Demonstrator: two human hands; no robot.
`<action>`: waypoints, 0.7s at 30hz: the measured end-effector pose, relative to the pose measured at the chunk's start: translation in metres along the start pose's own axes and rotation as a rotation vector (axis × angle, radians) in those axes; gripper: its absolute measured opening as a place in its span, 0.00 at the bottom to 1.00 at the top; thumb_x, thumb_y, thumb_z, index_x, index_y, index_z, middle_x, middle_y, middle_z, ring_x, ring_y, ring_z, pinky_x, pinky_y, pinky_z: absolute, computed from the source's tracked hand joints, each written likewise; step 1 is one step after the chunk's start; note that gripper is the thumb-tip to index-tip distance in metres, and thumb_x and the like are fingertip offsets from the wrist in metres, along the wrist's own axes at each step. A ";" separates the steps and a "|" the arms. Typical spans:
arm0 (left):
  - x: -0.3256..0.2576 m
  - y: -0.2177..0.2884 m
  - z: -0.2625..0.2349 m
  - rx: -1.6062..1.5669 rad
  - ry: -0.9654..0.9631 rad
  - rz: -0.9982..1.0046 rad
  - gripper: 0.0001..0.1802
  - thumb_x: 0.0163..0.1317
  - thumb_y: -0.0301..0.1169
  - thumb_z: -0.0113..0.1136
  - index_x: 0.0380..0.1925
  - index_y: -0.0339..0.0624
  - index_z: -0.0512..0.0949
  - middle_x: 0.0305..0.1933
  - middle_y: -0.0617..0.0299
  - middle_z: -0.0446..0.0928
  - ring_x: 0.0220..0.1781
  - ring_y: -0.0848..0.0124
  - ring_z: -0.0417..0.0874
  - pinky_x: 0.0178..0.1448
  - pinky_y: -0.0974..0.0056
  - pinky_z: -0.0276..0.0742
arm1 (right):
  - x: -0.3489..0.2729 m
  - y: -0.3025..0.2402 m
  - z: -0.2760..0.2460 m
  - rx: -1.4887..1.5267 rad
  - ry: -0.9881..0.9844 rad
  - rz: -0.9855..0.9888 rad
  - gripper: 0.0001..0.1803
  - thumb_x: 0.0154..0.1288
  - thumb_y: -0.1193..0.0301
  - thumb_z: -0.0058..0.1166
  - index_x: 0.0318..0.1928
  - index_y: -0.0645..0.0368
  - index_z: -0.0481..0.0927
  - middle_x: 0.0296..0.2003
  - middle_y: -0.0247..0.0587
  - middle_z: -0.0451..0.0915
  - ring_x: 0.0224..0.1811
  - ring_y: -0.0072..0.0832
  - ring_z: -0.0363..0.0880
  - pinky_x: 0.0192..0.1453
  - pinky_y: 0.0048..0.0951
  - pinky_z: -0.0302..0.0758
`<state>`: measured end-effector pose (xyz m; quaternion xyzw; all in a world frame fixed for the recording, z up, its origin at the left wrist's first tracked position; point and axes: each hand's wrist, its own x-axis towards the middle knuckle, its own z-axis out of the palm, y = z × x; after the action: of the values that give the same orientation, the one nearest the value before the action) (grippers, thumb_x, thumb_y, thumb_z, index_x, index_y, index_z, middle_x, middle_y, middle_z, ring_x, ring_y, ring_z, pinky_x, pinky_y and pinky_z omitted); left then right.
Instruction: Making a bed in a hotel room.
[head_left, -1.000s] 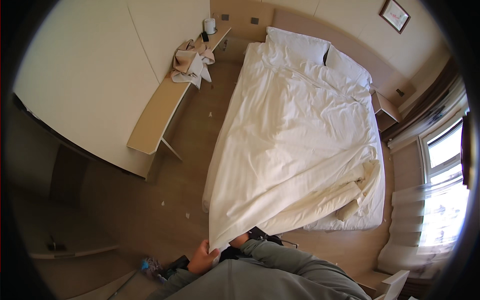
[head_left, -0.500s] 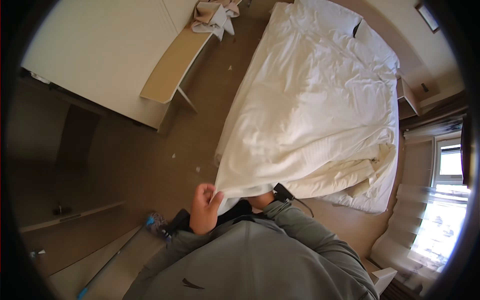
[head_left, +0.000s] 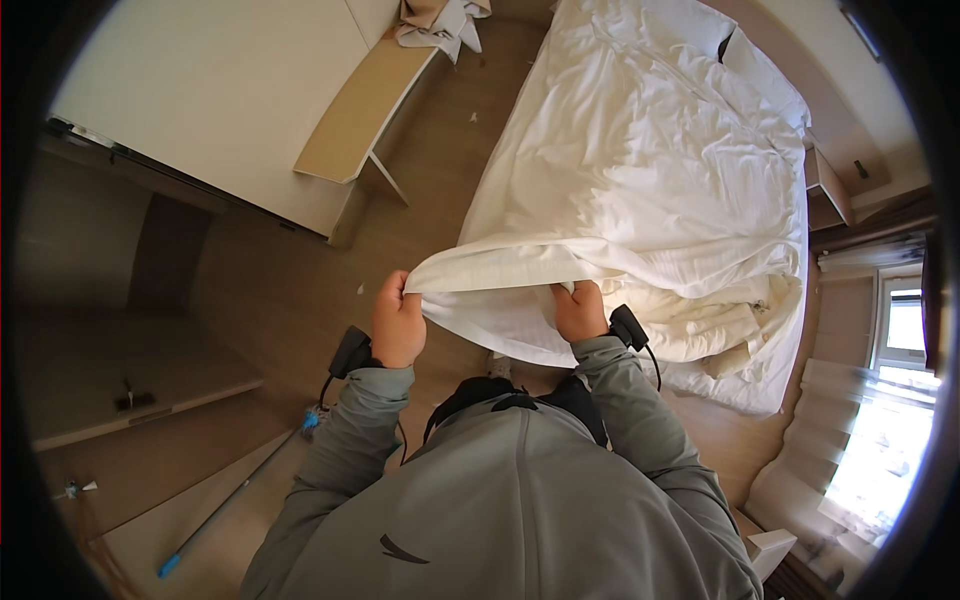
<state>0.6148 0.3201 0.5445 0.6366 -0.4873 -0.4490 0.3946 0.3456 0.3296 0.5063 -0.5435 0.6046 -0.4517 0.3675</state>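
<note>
Here, bed (head_left: 745, 392) is lying ahead of right hand (head_left: 582, 314), narrow bench (head_left: 370, 112) is jutting ahead of left hand (head_left: 400, 325), window (head_left: 905, 318) is glowing right of both. Left hand is clasping white cover's (head_left: 620, 180) edge, curled closed; right hand is pinching same edge; cover is spreading forward over bed.

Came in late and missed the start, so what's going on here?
A person grips the edge of a white cover, left hand and right hand set apart along it, at the foot of a bed. The rest of the cover lies wrinkled over the bed. Cream bedding is bunched near the foot's right corner, and pillows show at the far end.
</note>
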 end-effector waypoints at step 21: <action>-0.005 0.154 0.086 0.109 -0.326 0.596 0.11 0.54 0.22 0.51 0.38 0.33 0.74 0.29 0.43 0.77 0.27 0.51 0.77 0.34 0.59 0.73 | -0.058 -0.028 0.002 -0.677 -0.203 -0.083 0.26 0.49 0.58 0.65 0.45 0.60 0.75 0.41 0.47 0.78 0.39 0.43 0.80 0.39 0.41 0.76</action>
<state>0.4908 0.2863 0.6659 0.4063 -0.7316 -0.3832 0.3909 0.3648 0.3863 0.5297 -0.7007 0.6577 -0.1839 0.2063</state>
